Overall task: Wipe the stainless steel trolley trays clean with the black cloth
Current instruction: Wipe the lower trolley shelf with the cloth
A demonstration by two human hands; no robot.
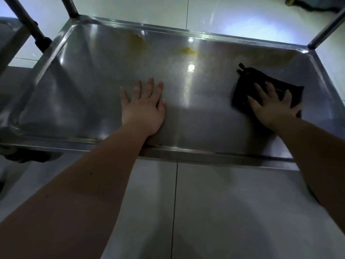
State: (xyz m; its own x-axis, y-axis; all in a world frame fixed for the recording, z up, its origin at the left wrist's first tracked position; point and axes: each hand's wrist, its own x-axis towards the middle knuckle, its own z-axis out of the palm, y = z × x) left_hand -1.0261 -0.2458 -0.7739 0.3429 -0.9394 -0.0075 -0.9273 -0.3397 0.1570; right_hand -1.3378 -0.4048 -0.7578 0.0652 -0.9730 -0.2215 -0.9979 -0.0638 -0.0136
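A stainless steel trolley tray (pixel 89 79) fills the upper half of the view. My right hand (pixel 270 107) presses flat on the folded black cloth (pixel 244 85) at the tray's right side, fingers spread over it. My left hand (pixel 143 107) lies flat and open on the bare steel near the tray's front edge, holding nothing. Two yellowish stains mark the far part of the tray, one (pixel 138 41) at the back left and one (pixel 188 51) near the middle. A faint yellow-brown smear (pixel 265 55) runs along the back right.
Upright trolley posts rise at the back left (pixel 71 6), far left (pixel 28 23) and back right (pixel 328 28) corners. A raised rim (pixel 214 156) borders the tray's front. White tiled floor (pixel 224 212) lies below and around. A dark object (pixel 313 4) sits on the floor at the top right.
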